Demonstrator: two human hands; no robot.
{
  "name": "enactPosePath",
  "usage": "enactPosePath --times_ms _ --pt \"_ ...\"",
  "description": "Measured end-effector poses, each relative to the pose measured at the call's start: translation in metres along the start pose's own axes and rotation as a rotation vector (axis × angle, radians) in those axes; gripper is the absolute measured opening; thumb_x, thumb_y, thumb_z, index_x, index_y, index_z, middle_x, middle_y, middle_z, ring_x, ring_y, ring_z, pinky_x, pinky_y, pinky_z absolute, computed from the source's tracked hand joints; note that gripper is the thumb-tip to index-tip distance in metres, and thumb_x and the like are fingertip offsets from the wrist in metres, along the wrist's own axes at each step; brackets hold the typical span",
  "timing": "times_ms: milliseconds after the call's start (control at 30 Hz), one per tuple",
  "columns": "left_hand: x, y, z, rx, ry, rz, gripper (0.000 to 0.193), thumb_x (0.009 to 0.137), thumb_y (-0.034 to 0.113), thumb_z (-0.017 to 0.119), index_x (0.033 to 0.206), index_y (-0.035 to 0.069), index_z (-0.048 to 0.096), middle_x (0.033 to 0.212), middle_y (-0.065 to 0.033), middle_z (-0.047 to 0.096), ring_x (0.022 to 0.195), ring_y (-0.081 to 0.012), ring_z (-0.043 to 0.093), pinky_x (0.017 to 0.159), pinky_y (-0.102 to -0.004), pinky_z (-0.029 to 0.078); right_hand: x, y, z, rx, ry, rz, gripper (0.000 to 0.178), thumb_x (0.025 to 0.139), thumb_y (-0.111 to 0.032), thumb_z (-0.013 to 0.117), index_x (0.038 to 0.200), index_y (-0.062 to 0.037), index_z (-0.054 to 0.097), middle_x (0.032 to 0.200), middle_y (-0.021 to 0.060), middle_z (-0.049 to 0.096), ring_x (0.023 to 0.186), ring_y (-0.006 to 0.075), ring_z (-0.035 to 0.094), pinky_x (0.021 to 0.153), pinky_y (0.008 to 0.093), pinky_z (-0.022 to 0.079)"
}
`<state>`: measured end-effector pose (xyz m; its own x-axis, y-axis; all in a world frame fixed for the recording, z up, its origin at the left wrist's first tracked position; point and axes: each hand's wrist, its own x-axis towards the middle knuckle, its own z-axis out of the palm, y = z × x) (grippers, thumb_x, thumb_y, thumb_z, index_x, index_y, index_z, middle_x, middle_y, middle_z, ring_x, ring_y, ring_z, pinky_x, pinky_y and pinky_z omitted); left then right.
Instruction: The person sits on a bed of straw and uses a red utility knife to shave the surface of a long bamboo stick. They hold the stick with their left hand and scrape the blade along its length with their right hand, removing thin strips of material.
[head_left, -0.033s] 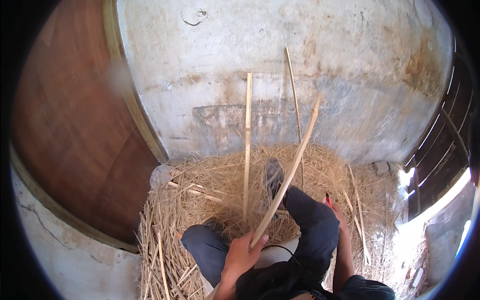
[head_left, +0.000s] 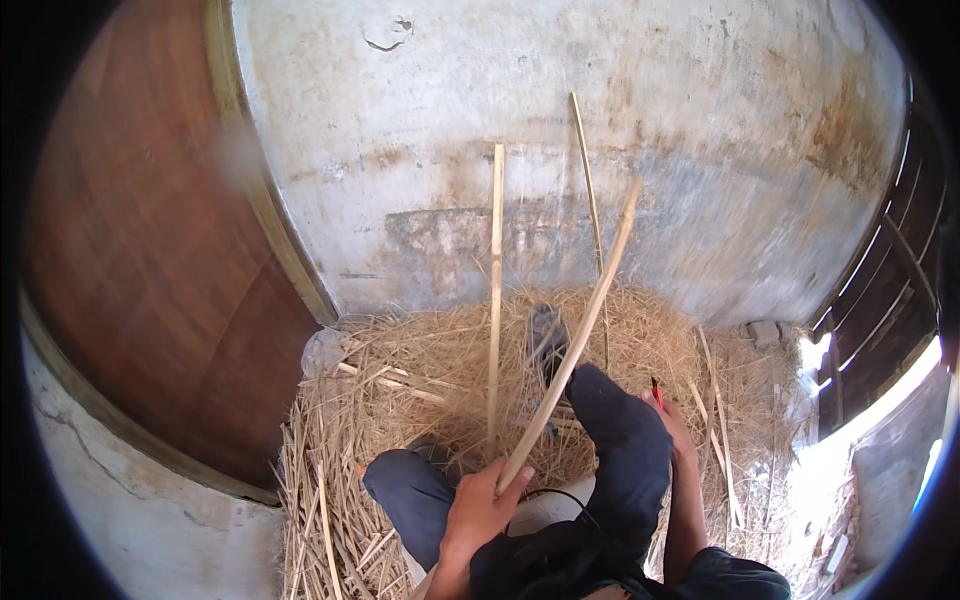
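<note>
My left hand (head_left: 487,507) is closed round the lower end of a long pale bamboo strip (head_left: 570,362). The strip slants up and away to the right, across my right leg and foot. Its far end appears in front of the wall. Beside my right knee, my right hand (head_left: 676,432) is closed on a small red tool (head_left: 657,394) with a dark, pointed tip; its exact kind is not clear. The right hand is apart from the strip, and part of it is hidden behind my knee.
Two more bamboo strips, a wide one (head_left: 496,270) and a thin one (head_left: 587,180), lean against the stained wall (head_left: 420,130). Shavings (head_left: 400,400) and split pieces cover the floor. A brown door panel (head_left: 150,240) stands left; dark slats (head_left: 885,270) are at right.
The far end of the held bamboo strip has shifted slightly left and up. My right knee has moved a little left. Both hands keep their hold.
</note>
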<state>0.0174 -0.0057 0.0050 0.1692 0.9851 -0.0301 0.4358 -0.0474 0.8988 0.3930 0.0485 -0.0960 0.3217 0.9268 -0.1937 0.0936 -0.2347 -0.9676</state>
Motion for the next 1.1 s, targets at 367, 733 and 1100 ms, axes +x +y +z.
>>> enactPosePath --times_ms 367,733,1100 --pt "0.026 -0.019 -0.026 0.019 0.083 -0.092 0.029 0.104 0.029 0.075 0.098 0.001 0.07 0.063 -0.013 0.056 0.056 -0.0196 0.052 0.057 -0.038 0.045 0.189 0.045 0.115 -1.041 -0.151 -0.361 0.048 0.094 -0.042 0.071 0.087 0.0047 0.075 0.091 0.03 0.074 0.087 0.0465 0.074 0.082 0.0563 0.057" --pt "0.034 -0.047 -0.05 -0.088 0.118 -0.097 0.03 0.108 0.021 0.069 0.086 0.002 0.061 0.062 0.0024 0.055 0.056 -0.005 0.049 0.05 -0.0256 0.038 0.249 0.047 0.136 -0.895 -0.21 -0.581 0.031 0.094 -0.029 0.071 0.095 0.0018 0.075 0.089 0.0296 0.073 0.085 0.0485 0.072 0.08 0.057 0.057" --pt "0.023 -0.035 -0.044 -0.095 0.114 -0.084 0.024 0.108 0.02 0.069 0.092 0.002 0.064 0.065 0.0029 0.056 0.058 -0.0047 0.051 0.052 -0.0256 0.04 0.213 -0.024 0.116 -1.18 -0.111 -0.112 0.048 0.091 -0.048 0.076 0.1 -0.0012 0.08 0.104 0.0269 0.077 0.099 0.0437 0.075 0.09 0.0527 0.06"
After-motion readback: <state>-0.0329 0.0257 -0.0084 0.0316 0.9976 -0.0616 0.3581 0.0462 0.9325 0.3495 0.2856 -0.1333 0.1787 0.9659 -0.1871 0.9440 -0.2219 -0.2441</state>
